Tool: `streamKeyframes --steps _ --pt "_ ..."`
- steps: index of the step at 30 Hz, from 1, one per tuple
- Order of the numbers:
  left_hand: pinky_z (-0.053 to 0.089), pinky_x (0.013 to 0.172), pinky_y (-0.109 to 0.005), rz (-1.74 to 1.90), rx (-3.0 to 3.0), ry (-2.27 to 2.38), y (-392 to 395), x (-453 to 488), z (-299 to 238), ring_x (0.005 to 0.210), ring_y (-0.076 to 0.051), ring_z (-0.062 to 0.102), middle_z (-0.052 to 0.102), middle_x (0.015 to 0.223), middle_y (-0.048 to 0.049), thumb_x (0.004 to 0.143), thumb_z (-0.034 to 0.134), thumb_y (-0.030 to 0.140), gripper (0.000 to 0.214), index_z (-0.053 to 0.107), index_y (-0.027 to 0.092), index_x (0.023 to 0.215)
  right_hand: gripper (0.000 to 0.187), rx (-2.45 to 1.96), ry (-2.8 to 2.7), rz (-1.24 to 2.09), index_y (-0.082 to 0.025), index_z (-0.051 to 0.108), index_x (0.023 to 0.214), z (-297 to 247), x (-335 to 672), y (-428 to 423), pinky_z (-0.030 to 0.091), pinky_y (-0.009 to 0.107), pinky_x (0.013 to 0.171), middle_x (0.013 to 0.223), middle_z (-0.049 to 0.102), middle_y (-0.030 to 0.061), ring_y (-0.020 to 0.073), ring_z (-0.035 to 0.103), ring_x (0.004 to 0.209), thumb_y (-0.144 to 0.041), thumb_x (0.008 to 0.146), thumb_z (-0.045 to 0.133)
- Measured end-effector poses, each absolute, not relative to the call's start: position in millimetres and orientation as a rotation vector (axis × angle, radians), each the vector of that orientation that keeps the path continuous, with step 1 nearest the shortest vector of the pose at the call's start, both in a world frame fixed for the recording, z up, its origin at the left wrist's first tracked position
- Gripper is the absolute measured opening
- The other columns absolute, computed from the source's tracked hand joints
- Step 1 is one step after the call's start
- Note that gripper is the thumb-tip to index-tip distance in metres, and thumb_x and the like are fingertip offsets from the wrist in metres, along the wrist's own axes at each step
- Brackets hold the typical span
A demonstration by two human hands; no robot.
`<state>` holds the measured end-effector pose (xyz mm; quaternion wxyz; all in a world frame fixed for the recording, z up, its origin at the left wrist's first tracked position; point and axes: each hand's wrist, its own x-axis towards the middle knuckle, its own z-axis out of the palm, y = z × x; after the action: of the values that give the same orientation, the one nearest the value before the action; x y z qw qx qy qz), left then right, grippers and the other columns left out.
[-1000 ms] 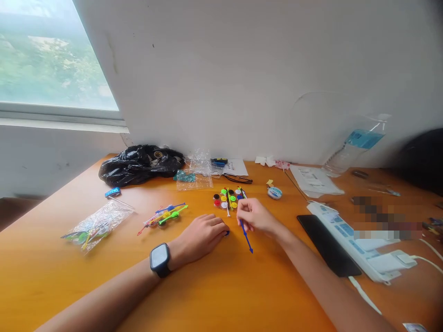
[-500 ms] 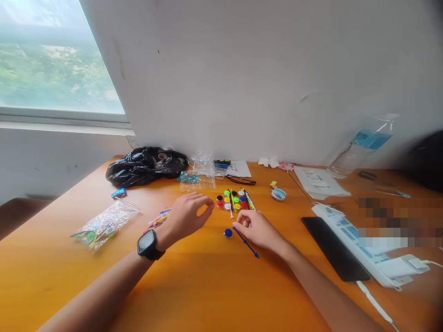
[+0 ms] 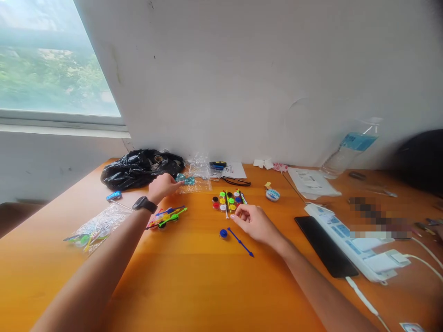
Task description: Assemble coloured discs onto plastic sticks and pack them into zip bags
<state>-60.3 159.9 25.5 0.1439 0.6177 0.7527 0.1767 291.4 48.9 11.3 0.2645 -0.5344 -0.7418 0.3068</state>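
Observation:
My left hand [image 3: 164, 186], with a black watch on its wrist, reaches to the back of the table. Its fingers are drawn together at the near left edge of a clear plastic bag [image 3: 202, 184], beside a teal piece [image 3: 188, 180]. My right hand [image 3: 254, 223] is low over the table with loosely curled fingers, slightly apart, and nothing visible in them. Just left of it lie a blue arrow-shaped strip [image 3: 241, 242] and a blue disc [image 3: 223, 234]. Beyond its fingertips are several coloured discs [image 3: 223, 207] in rows with thin arrow strips [image 3: 227, 203] among them.
A pile of coloured arrow strips [image 3: 169, 216] and a filled clear bag [image 3: 100, 228] lie left. Behind is a black plastic bag [image 3: 138, 168]. To the right are a round container [image 3: 272, 195], a black phone [image 3: 323, 244], a white power strip [image 3: 346, 240] and cables.
My left hand has moved away, leftward to the plastic bag, uncovering the pile of arrow strips. My right hand has drawn slightly back from the blue arrow strip, which lies on the table.

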Motion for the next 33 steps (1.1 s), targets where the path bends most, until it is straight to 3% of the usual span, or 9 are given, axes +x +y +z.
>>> streamKeyframes --steps 3,7,10,14,17,20,25,33 --pt "0.041 0.065 -0.032 0.613 1.813 2.094 157.3 -61.7 28.0 0.078 -0.028 0.067 0.074 0.080 -0.0089 0.078 0.077 0.053 0.032 0.075 0.021 0.078 0.033 -1.396 -1.983 0.814 -0.019 0.067 0.080 23.8 295.5 51.3 0.037 0.027 0.056 0.069 0.063 0.0006 0.0151 0.055 0.062 -0.048 0.095 0.067" --pt "0.044 0.061 -0.027 0.809 1.871 1.838 144.1 -62.3 59.4 0.074 -0.021 0.066 0.072 0.079 -0.0051 0.087 0.066 0.054 0.035 0.070 0.020 0.083 0.032 -1.275 -1.930 0.853 -0.020 0.069 0.084 55.1 297.4 66.6 0.045 0.028 0.060 0.076 0.071 0.0034 0.0175 0.062 0.067 -0.050 0.094 0.069" --pt "0.055 0.076 -0.030 1.097 1.754 1.200 129.0 -55.3 93.6 0.089 -0.022 0.072 0.077 0.095 -0.0091 0.084 0.077 0.046 0.032 0.061 0.019 0.078 0.034 -1.175 -1.810 0.752 -0.021 0.070 0.094 86.7 289.7 91.2 0.055 0.031 0.074 0.095 0.075 0.0071 0.0206 0.069 0.084 -0.055 0.091 0.075" --pt "0.059 0.083 -0.035 1.190 1.610 0.954 111.2 -41.0 123.2 0.097 -0.025 0.076 0.077 0.100 -0.0104 0.078 0.084 0.030 0.033 0.052 0.019 0.076 0.064 -1.205 -1.624 0.967 -0.025 0.062 0.129 114.7 264.5 122.6 0.060 0.033 0.080 0.122 0.072 0.0101 0.0227 0.071 0.099 -0.053 0.078 0.089" --pt "0.059 0.076 -0.032 1.219 1.606 0.980 104.1 -38.7 127.4 0.086 -0.021 0.075 0.077 0.096 -0.0064 0.076 0.084 0.025 0.031 0.061 0.020 0.096 0.080 -1.120 -1.636 1.230 -0.025 0.056 0.141 113.9 243.6 131.9 0.060 0.033 0.081 0.116 0.074 0.0081 0.0202 0.072 0.091 -0.041 0.072 0.095" --pt "0.057 0.071 -0.029 1.120 1.685 1.064 102.5 -47.3 124.7 0.083 -0.021 0.074 0.077 0.090 -0.0044 0.079 0.085 0.030 0.044 0.066 0.022 0.119 0.060 -0.954 -1.687 1.354 -0.022 0.067 0.127 102.4 232.1 131.0 0.059 0.031 0.080 0.093 0.074 0.0032 0.0189 0.072 0.085 -0.032 0.073 0.093" --pt "0.053 0.068 -0.026 0.956 1.823 1.126 105.7 -65.4 122.9 0.081 -0.018 0.070 0.075 0.086 -0.0070 0.087 0.081 0.048 0.029 0.078 0.019 0.094 0.036 -0.827 -1.770 1.360 -0.020 0.078 0.108 93.1 236.3 124.8 0.058 0.028 0.075 0.088 0.074 0.0035 0.0178 0.072 0.085 -0.033 0.077 0.090" --pt "0.056 0.073 -0.029 1.061 1.716 1.115 106.3 -64.2 121.9 0.084 -0.019 0.070 0.075 0.090 -0.0083 0.081 0.086 0.055 0.040 0.078 0.018 0.092 0.025 -0.854 -1.725 1.285 -0.020 0.076 0.104 94.0 242.7 128.4 0.060 0.030 0.078 0.090 0.079 0.0048 0.0189 0.074 0.087 -0.021 0.079 0.078"
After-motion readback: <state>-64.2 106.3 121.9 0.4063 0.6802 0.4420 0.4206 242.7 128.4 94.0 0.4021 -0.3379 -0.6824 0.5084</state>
